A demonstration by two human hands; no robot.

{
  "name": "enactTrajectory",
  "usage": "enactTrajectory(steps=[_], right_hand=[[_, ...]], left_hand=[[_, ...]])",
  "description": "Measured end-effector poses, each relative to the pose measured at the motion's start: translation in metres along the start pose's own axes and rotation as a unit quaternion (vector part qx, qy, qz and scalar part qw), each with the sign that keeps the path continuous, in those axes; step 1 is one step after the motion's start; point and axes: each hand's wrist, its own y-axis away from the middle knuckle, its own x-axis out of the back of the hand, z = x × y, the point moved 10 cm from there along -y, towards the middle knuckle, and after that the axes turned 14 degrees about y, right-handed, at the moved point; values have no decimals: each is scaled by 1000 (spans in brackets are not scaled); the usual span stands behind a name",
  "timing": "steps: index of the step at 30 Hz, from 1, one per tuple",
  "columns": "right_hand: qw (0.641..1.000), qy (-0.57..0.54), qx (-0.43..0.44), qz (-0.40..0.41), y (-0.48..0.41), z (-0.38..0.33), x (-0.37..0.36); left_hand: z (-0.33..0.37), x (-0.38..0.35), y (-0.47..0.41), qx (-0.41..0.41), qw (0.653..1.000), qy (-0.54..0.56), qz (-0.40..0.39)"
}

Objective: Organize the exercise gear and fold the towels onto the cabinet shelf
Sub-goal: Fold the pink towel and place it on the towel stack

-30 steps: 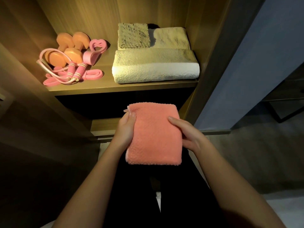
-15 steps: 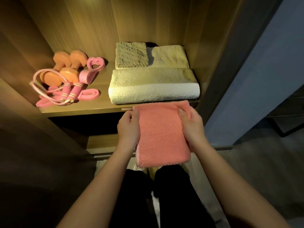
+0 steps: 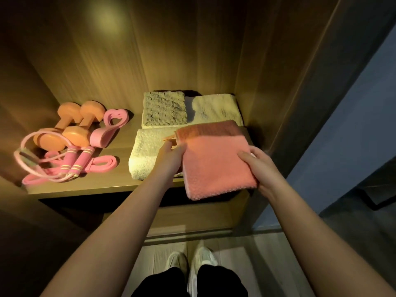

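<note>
- Pink towel (image 3: 216, 161): folded into a flat rectangle, hanging out between both hands, over the right end of the big cream towel (image 3: 143, 159) at the front of the shelf (image 3: 102, 186).
- Gripping its left edge with the left hand (image 3: 171, 155), up near the far corner. Pinching its right edge with the right hand (image 3: 260, 168), thumb lying on top, fingers tucked underneath. Hands apart, one per side.
- Sticking out past the shelf's front lip at the near end. Far end reaching close to the two smaller folded towels at the back, grey-green one (image 3: 164, 111) and pale one (image 3: 216, 109). Not really showing whether lying on the cream towel or hovering just above it.
- Running tight on the right: towel edge and right hand sitting near the cabinet side wall (image 3: 267, 82).
- Leaving a strip of bare shelf between the cream towel and the gym stuff on the left: orange dumbbells (image 3: 75, 136), pink heart-shaped piece (image 3: 100, 137), jump rope (image 3: 75, 161), pink band (image 3: 102, 166). All bunched together, well apart from the pink towel.
- Standing right in front, pale shoes (image 3: 192, 262) showing on the floor below.
</note>
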Motion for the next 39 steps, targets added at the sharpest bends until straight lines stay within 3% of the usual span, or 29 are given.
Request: enactTrajectory(steps=[3,6,9,12,16,20,25,29,34,39], right_hand=[[994,-62,-81,-28,-10,2,0],[953,-263,-148,-31,-9,16,-8],[901,-417,-119,12,-5,26,-14],[869,-486,-78,45,-6,23,-15],[850,-517,-47,95,-10,18,-11],[851,-509,-76,101,-6,35,-24],[834,-535,-69,114,-19,28,-10],[835,-529,-101,112,-18,42,-19],[807,-565,-106,134,-27,41,-14],[811,-553,-126,147,-25,50,-16]], left_hand=[[13,-9,-32,17,999,24,41],[6,-21,-50,68,997,15,40],[-2,-28,-61,95,995,3,38],[6,-43,-75,74,997,17,27],[11,-60,-87,44,998,39,14],[-20,-61,-84,160,987,-15,-5],[-1,-73,-94,73,997,13,-14],[-16,-76,-91,128,991,-40,-21],[11,-77,-101,31,999,11,15],[-2,-75,-95,80,996,-33,25]])
